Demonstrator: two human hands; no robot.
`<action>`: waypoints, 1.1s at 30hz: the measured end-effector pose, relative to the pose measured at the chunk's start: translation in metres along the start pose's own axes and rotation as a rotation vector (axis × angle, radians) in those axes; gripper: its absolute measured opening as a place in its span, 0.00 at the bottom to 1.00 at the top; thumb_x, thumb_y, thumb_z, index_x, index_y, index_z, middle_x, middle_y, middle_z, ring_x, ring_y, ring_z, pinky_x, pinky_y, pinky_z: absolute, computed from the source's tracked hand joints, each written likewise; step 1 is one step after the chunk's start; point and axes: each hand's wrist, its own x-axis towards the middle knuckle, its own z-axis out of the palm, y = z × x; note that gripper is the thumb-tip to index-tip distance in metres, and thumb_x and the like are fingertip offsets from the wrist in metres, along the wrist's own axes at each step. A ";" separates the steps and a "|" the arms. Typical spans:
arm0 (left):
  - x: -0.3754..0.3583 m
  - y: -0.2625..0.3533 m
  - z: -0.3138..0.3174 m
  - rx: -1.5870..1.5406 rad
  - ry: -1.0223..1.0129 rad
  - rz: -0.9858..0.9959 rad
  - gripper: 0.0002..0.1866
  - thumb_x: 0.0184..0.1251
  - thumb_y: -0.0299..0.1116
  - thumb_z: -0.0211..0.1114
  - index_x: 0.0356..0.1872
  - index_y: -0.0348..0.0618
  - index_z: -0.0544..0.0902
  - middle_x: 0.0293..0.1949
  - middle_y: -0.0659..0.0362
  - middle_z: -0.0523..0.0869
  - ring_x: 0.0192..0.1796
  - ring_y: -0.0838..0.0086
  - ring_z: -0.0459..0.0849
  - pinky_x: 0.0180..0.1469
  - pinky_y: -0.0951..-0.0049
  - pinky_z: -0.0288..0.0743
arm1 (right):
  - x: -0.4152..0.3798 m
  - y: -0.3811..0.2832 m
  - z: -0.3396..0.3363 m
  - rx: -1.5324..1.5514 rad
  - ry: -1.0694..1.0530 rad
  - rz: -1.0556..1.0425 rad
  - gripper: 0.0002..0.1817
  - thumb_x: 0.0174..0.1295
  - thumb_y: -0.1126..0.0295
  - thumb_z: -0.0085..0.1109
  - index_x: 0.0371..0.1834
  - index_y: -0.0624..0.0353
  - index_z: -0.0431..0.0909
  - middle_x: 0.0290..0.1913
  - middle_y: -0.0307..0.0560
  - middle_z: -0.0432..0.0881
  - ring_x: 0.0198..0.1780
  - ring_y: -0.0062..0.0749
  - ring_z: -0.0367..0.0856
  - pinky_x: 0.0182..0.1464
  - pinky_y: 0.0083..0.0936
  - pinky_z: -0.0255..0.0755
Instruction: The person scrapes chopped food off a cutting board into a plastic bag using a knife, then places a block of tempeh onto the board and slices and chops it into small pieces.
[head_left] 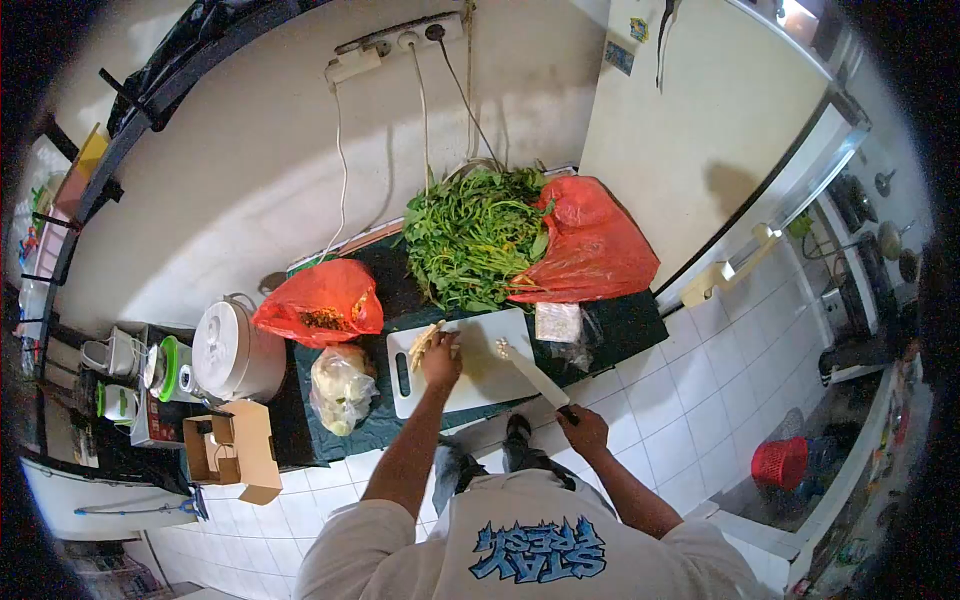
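My right hand [585, 430] is closed around the dark handle of a kitchen knife [540, 380]. The blade points up and left over the white cutting board [470, 395]. Small pale pieces [503, 347] lie by the blade's tip. On the board's left side, my left hand [443, 362] is closed over a bunch of pale yellowish strips [424, 342], whose kind I cannot make out. Part of the bunch is hidden under the fingers.
Behind the board lies a heap of leafy greens [470, 240] beside a red plastic bag [600, 240]. Another red bag [325, 300] and a clear bag of pale food [343, 388] are left. A white block [558, 322], rice cooker [235, 345] and open cardboard box [255, 450] stand nearby.
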 end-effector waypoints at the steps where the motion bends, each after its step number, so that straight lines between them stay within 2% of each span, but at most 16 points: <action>1: 0.002 -0.009 -0.002 0.104 -0.041 0.091 0.18 0.57 0.38 0.66 0.51 0.58 0.82 0.52 0.59 0.79 0.56 0.61 0.77 0.54 0.55 0.74 | -0.001 0.003 0.002 0.025 -0.004 0.025 0.22 0.61 0.46 0.60 0.37 0.55 0.81 0.29 0.52 0.83 0.35 0.49 0.83 0.36 0.42 0.75; 2: 0.005 -0.015 -0.001 0.102 -0.043 0.093 0.18 0.57 0.38 0.66 0.51 0.58 0.82 0.52 0.59 0.79 0.56 0.61 0.77 0.54 0.55 0.74 | -0.002 0.006 0.005 0.052 -0.008 0.050 0.21 0.61 0.46 0.60 0.36 0.55 0.81 0.27 0.52 0.82 0.34 0.49 0.83 0.35 0.42 0.75; 4: 0.011 -0.022 -0.002 0.179 -0.263 0.032 0.11 0.56 0.40 0.65 0.41 0.60 0.87 0.60 0.60 0.79 0.58 0.59 0.77 0.57 0.55 0.74 | -0.003 0.006 0.005 0.059 -0.020 0.021 0.21 0.60 0.45 0.59 0.36 0.54 0.81 0.27 0.52 0.82 0.34 0.49 0.83 0.35 0.42 0.75; 7: 0.011 -0.024 -0.002 0.194 -0.274 -0.004 0.08 0.56 0.42 0.66 0.36 0.60 0.88 0.58 0.60 0.80 0.57 0.60 0.78 0.55 0.55 0.74 | -0.002 0.002 0.011 0.100 -0.044 -0.028 0.22 0.61 0.44 0.58 0.35 0.54 0.81 0.26 0.52 0.82 0.34 0.49 0.83 0.35 0.42 0.74; 8: 0.009 -0.022 -0.002 0.191 -0.274 -0.004 0.08 0.56 0.42 0.66 0.36 0.60 0.88 0.58 0.60 0.80 0.57 0.60 0.78 0.55 0.55 0.74 | 0.000 0.001 0.013 0.130 -0.052 -0.047 0.23 0.61 0.43 0.58 0.35 0.54 0.81 0.26 0.52 0.81 0.33 0.49 0.83 0.35 0.42 0.74; 10: 0.001 -0.016 -0.007 0.266 -0.121 0.181 0.11 0.56 0.44 0.66 0.38 0.58 0.87 0.53 0.60 0.83 0.51 0.60 0.81 0.49 0.55 0.76 | 0.005 -0.009 0.009 0.126 -0.096 -0.037 0.24 0.61 0.42 0.57 0.35 0.54 0.81 0.26 0.52 0.82 0.33 0.50 0.83 0.35 0.42 0.74; 11: -0.002 -0.011 -0.009 0.263 -0.125 0.184 0.11 0.56 0.44 0.66 0.38 0.58 0.87 0.53 0.60 0.83 0.51 0.60 0.81 0.49 0.55 0.76 | 0.007 -0.015 0.008 0.128 -0.139 -0.032 0.24 0.61 0.42 0.57 0.36 0.54 0.81 0.27 0.53 0.82 0.33 0.50 0.82 0.35 0.42 0.73; 13: -0.006 0.001 -0.008 0.242 -0.249 0.056 0.08 0.59 0.41 0.63 0.34 0.53 0.87 0.43 0.63 0.85 0.54 0.66 0.79 0.48 0.57 0.76 | 0.011 -0.018 0.013 0.077 -0.154 -0.041 0.24 0.62 0.42 0.56 0.36 0.54 0.81 0.28 0.53 0.82 0.34 0.51 0.82 0.36 0.42 0.74; 17: -0.026 0.009 -0.004 0.316 -0.209 0.218 0.09 0.58 0.41 0.64 0.36 0.53 0.87 0.44 0.63 0.85 0.51 0.65 0.80 0.47 0.58 0.76 | 0.016 -0.032 0.012 0.076 -0.248 -0.003 0.26 0.63 0.41 0.54 0.38 0.55 0.82 0.32 0.54 0.84 0.36 0.52 0.83 0.39 0.43 0.75; 19: -0.035 0.016 -0.004 0.270 -0.285 0.116 0.09 0.58 0.41 0.64 0.37 0.53 0.86 0.44 0.62 0.84 0.49 0.65 0.81 0.45 0.58 0.76 | 0.016 -0.033 0.022 0.122 -0.220 -0.022 0.27 0.63 0.40 0.54 0.40 0.56 0.82 0.33 0.55 0.84 0.38 0.53 0.83 0.41 0.42 0.75; 20: -0.040 0.018 -0.005 0.228 -0.200 0.152 0.08 0.57 0.41 0.65 0.36 0.54 0.86 0.43 0.62 0.85 0.48 0.66 0.82 0.44 0.59 0.76 | 0.015 -0.033 0.026 0.165 -0.192 -0.044 0.28 0.63 0.40 0.53 0.41 0.57 0.83 0.35 0.56 0.84 0.39 0.53 0.83 0.42 0.42 0.75; 21: -0.043 0.022 -0.008 0.227 -0.205 0.149 0.08 0.57 0.41 0.65 0.36 0.54 0.86 0.43 0.62 0.85 0.48 0.66 0.82 0.44 0.59 0.76 | 0.014 -0.032 0.028 0.165 -0.198 -0.042 0.28 0.63 0.40 0.53 0.41 0.57 0.83 0.35 0.56 0.84 0.39 0.53 0.83 0.42 0.42 0.75; 25: -0.046 0.034 -0.014 0.098 -0.307 -0.007 0.08 0.55 0.43 0.68 0.35 0.59 0.87 0.47 0.63 0.84 0.50 0.67 0.81 0.47 0.58 0.74 | 0.013 -0.031 0.040 0.227 -0.313 -0.032 0.30 0.64 0.40 0.52 0.42 0.59 0.84 0.38 0.59 0.84 0.42 0.53 0.83 0.46 0.42 0.75; 28: -0.050 0.032 -0.016 0.125 -0.270 0.039 0.12 0.54 0.45 0.69 0.40 0.60 0.87 0.51 0.64 0.83 0.55 0.67 0.78 0.53 0.54 0.70 | 0.013 -0.029 0.044 0.239 -0.323 -0.053 0.30 0.64 0.40 0.52 0.42 0.60 0.84 0.39 0.59 0.84 0.44 0.53 0.83 0.47 0.41 0.74; 30: -0.050 0.019 -0.018 0.118 -0.168 0.037 0.19 0.53 0.47 0.69 0.49 0.61 0.84 0.53 0.64 0.81 0.60 0.66 0.75 0.59 0.49 0.65 | 0.013 -0.029 0.044 0.229 -0.296 -0.077 0.30 0.64 0.40 0.52 0.42 0.60 0.83 0.39 0.59 0.84 0.44 0.53 0.83 0.48 0.41 0.74; 33: -0.048 -0.007 -0.017 0.097 -0.126 0.056 0.23 0.55 0.47 0.68 0.55 0.62 0.80 0.54 0.63 0.81 0.62 0.64 0.73 0.62 0.49 0.63 | 0.013 -0.029 0.043 0.246 -0.305 -0.020 0.29 0.65 0.41 0.53 0.42 0.60 0.83 0.39 0.58 0.84 0.45 0.52 0.83 0.47 0.40 0.74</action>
